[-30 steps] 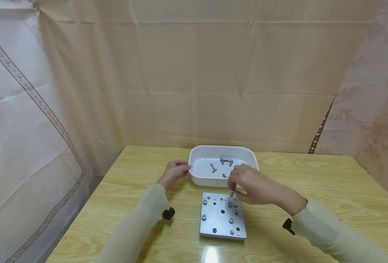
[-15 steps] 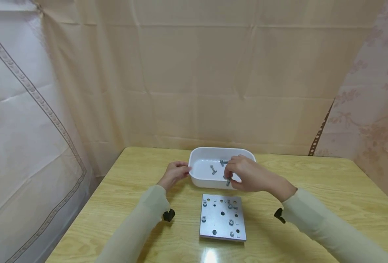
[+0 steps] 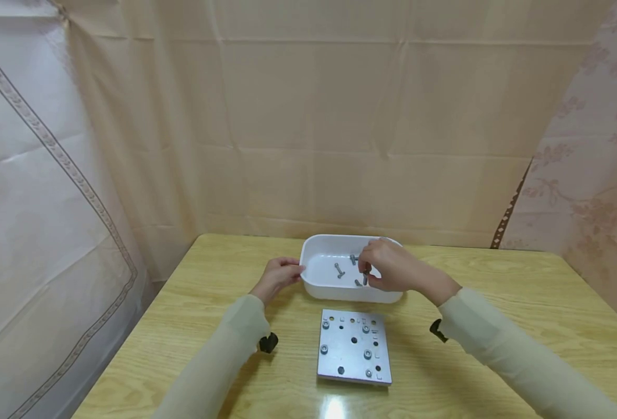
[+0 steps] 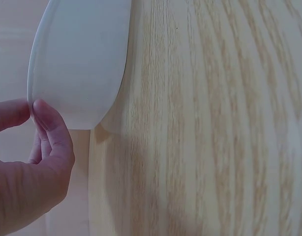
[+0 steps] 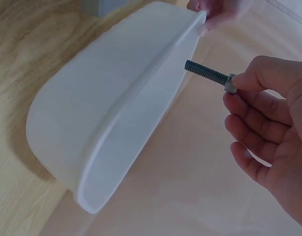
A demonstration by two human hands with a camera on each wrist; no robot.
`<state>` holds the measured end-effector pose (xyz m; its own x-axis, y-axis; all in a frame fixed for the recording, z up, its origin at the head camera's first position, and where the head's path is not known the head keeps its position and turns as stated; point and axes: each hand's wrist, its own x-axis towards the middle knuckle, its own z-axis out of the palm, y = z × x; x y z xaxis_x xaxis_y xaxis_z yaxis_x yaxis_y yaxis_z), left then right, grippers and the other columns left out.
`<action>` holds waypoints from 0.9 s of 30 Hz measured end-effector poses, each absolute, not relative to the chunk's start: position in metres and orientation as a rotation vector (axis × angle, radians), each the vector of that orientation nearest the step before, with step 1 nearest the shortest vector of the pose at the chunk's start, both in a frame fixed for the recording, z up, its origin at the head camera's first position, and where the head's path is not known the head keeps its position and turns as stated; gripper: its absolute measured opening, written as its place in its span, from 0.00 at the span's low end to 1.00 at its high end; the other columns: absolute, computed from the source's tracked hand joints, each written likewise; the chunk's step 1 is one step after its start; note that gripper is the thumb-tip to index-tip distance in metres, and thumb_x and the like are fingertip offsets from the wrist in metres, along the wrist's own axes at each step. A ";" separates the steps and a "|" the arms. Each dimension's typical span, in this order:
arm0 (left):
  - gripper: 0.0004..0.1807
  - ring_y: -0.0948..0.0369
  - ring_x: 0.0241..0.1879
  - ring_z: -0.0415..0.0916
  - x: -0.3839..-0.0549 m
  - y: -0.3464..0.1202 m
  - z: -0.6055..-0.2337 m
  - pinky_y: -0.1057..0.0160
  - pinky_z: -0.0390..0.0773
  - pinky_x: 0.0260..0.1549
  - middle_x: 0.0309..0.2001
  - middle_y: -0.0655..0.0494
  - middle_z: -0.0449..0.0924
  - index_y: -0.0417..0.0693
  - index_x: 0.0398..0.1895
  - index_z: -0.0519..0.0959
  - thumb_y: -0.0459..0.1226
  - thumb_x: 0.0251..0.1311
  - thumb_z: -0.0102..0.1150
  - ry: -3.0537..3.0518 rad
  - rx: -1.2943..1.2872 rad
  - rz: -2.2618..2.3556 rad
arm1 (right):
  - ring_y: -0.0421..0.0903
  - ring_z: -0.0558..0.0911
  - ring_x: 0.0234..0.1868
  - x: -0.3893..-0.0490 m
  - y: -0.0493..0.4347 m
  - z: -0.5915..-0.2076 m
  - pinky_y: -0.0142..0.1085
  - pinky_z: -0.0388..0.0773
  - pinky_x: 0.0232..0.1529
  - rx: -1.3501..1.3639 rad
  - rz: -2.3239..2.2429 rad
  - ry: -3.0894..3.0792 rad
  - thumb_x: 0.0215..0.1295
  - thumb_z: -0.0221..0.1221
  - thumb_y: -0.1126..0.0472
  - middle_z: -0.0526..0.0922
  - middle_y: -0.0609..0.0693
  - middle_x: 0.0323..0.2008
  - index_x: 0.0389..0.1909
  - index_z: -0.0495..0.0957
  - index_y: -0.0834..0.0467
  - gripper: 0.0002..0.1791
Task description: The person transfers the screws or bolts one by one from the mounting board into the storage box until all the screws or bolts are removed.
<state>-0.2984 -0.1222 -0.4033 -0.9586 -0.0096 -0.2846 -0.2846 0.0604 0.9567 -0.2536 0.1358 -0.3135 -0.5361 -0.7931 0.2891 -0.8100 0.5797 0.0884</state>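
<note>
My right hand (image 3: 389, 265) pinches a bolt (image 5: 207, 72) by its head between thumb and forefinger. The threaded shank points away from the fingers in the right wrist view. This hand is over the right part of a white plastic tub (image 3: 339, 293). At the tub's left end, my left hand (image 3: 278, 278) grips the rim; thumb and fingers pinch the wall in the left wrist view. Several loose bolts (image 3: 339, 270) lie inside the tub, some partly behind the right hand. Nearer to me lies a silver metal plate (image 3: 347, 356) with holes and several bolts (image 3: 367, 354) seated in it.
Everything stands on a wood-grain table (image 3: 224, 256). The tub is near its back edge, with a beige cloth (image 3: 308, 145) hanging behind. Patterned cloth hangs at left and right. The plate lies just in front of the tub.
My right hand has moved from above the plate's far right corner up and away to over the tub, still pinching the bolt. The left hand stays on the rim.
</note>
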 end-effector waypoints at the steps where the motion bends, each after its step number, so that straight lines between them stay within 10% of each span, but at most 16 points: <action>1: 0.19 0.63 0.28 0.74 -0.298 -0.123 -0.403 0.72 0.79 0.31 0.39 0.47 0.76 0.30 0.52 0.74 0.29 0.58 0.62 2.134 -0.305 1.997 | 0.38 0.74 0.28 -0.256 0.135 -0.313 0.35 0.74 0.35 1.312 0.088 -2.533 0.45 0.68 0.65 0.80 0.43 0.22 0.23 0.80 0.55 0.06; 27: 0.19 0.64 0.27 0.73 -0.298 -0.122 -0.402 0.69 0.81 0.35 0.37 0.48 0.76 0.29 0.52 0.74 0.29 0.59 0.61 2.136 -0.279 2.018 | 0.40 0.75 0.30 -0.312 0.123 -0.308 0.30 0.76 0.34 1.156 0.253 -3.075 0.54 0.65 0.64 0.83 0.46 0.29 0.32 0.84 0.57 0.04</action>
